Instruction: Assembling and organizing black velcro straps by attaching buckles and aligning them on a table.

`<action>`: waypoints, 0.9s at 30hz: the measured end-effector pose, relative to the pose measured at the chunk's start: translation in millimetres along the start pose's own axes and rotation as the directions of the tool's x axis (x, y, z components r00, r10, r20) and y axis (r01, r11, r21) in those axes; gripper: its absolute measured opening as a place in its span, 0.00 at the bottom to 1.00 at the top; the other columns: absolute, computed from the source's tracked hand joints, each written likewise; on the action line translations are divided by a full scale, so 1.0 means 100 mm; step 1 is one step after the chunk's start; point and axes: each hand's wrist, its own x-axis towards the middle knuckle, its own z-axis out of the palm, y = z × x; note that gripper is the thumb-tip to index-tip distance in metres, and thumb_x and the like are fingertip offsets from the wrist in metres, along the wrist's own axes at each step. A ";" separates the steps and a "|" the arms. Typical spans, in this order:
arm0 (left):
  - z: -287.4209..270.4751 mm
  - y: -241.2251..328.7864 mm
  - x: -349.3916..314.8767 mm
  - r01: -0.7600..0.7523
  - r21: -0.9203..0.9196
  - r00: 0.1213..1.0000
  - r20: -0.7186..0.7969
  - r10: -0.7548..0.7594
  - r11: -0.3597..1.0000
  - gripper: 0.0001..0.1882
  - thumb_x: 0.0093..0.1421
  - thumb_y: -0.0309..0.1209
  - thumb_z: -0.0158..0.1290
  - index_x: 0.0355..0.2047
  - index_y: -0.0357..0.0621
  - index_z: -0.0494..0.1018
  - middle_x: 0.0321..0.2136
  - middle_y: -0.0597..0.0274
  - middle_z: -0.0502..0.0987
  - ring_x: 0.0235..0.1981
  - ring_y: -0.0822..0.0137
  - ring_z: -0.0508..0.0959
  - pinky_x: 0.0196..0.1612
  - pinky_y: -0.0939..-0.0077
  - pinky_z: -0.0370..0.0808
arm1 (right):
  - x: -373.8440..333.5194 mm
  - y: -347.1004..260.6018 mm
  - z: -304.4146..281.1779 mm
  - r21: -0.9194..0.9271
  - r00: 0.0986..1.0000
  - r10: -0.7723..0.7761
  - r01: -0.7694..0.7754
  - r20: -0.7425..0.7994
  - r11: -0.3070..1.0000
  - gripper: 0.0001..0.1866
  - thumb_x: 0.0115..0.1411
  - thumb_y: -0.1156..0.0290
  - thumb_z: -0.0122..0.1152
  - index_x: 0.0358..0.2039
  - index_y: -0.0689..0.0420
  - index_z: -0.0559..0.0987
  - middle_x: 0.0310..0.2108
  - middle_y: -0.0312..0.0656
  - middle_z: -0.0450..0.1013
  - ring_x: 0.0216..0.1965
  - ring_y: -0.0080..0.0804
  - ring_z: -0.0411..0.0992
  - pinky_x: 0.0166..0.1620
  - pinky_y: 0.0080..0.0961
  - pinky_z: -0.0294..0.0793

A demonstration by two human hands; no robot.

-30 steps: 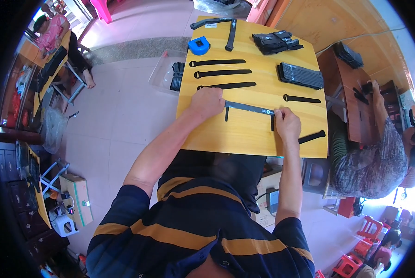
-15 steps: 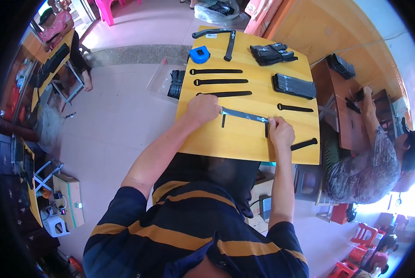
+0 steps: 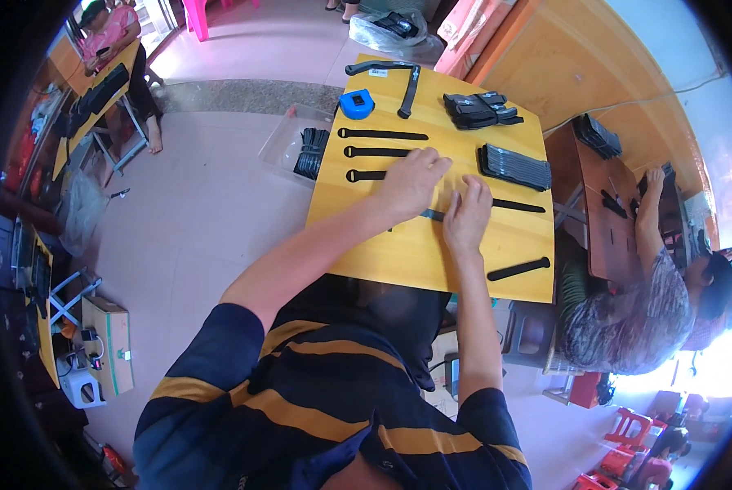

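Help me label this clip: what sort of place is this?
Probably a small workroom: black straps and strap bundles laid out on a yellow table, and a co-worker at a brown table.

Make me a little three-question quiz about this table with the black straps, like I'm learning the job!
1. What colour is the table: (a) red, (b) yellow or (c) white?
2. True or false: the left hand and the right hand are both bare.
3. How many ring-ended black straps lie along the left side, just below the blue tape measure in the picture?

Key: 1 b; 2 true; 3 three.
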 end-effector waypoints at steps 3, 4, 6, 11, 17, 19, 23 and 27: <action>0.25 0.04 0.06 -0.034 0.016 0.996 0.088 0.032 0.999 0.21 0.56 0.26 0.54 0.51 0.45 0.72 0.44 0.55 0.73 0.48 0.52 0.74 0.47 0.58 0.75 | 0.09 0.06 0.25 0.031 0.996 -0.077 0.078 -0.044 0.996 0.23 0.56 0.82 0.57 0.54 0.65 0.69 0.53 0.62 0.66 0.57 0.62 0.65 0.61 0.49 0.65; 0.34 0.01 0.05 -0.036 0.045 0.996 0.084 0.032 0.998 0.22 0.56 0.27 0.54 0.53 0.46 0.72 0.44 0.55 0.73 0.48 0.53 0.74 0.47 0.58 0.74 | 0.10 0.10 0.31 0.030 0.996 -0.078 0.079 -0.042 0.996 0.23 0.56 0.82 0.57 0.54 0.65 0.69 0.53 0.62 0.66 0.57 0.62 0.65 0.61 0.49 0.65; 0.47 -0.05 0.01 -0.036 0.071 0.996 0.083 0.030 0.997 0.23 0.56 0.28 0.54 0.54 0.46 0.71 0.45 0.56 0.72 0.48 0.54 0.74 0.46 0.59 0.74 | 0.10 0.20 0.43 0.049 0.997 -0.068 0.070 -0.035 0.996 0.24 0.58 0.81 0.56 0.56 0.65 0.68 0.56 0.62 0.65 0.59 0.62 0.64 0.62 0.49 0.63; 0.58 -0.14 -0.06 -0.123 0.274 0.992 0.060 0.110 0.954 0.26 0.58 0.30 0.52 0.59 0.50 0.69 0.49 0.59 0.71 0.51 0.57 0.71 0.48 0.59 0.70 | 0.01 0.35 0.54 -0.013 0.996 -0.041 0.042 0.082 0.999 0.29 0.60 0.79 0.55 0.62 0.62 0.65 0.61 0.60 0.62 0.64 0.63 0.58 0.67 0.56 0.55; 0.39 -0.31 -0.09 -0.156 0.316 0.979 0.177 0.103 0.936 0.26 0.59 0.29 0.52 0.59 0.50 0.69 0.57 0.55 0.68 0.59 0.54 0.67 0.58 0.58 0.65 | 0.02 0.32 0.47 -0.178 0.974 0.104 -0.068 0.199 0.982 0.33 0.59 0.79 0.55 0.67 0.56 0.63 0.66 0.55 0.58 0.70 0.61 0.50 0.69 0.64 0.45; 0.34 -0.36 -0.11 -0.169 0.322 0.979 0.166 0.121 0.932 0.26 0.58 0.28 0.52 0.59 0.50 0.69 0.58 0.54 0.67 0.61 0.53 0.66 0.60 0.58 0.64 | 0.04 0.30 0.44 -0.232 0.961 0.141 -0.084 0.239 0.969 0.35 0.58 0.81 0.56 0.67 0.54 0.63 0.66 0.54 0.58 0.71 0.60 0.49 0.69 0.65 0.45; 0.25 -0.44 -0.13 -0.178 0.314 0.979 0.157 0.134 0.932 0.25 0.58 0.28 0.52 0.58 0.49 0.70 0.60 0.54 0.66 0.62 0.53 0.64 0.64 0.54 0.61 | 0.03 0.30 0.44 -0.271 0.958 0.169 -0.103 0.232 0.957 0.36 0.57 0.81 0.56 0.67 0.53 0.63 0.66 0.53 0.58 0.71 0.59 0.49 0.69 0.65 0.45; 0.15 -0.47 -0.16 -0.246 0.356 0.960 0.220 0.175 0.901 0.26 0.59 0.28 0.53 0.59 0.49 0.69 0.63 0.53 0.62 0.66 0.50 0.60 0.68 0.44 0.55 | 0.02 0.29 0.41 -0.335 0.960 0.152 -0.066 0.237 0.940 0.33 0.60 0.76 0.55 0.67 0.52 0.63 0.66 0.52 0.59 0.71 0.58 0.49 0.69 0.67 0.45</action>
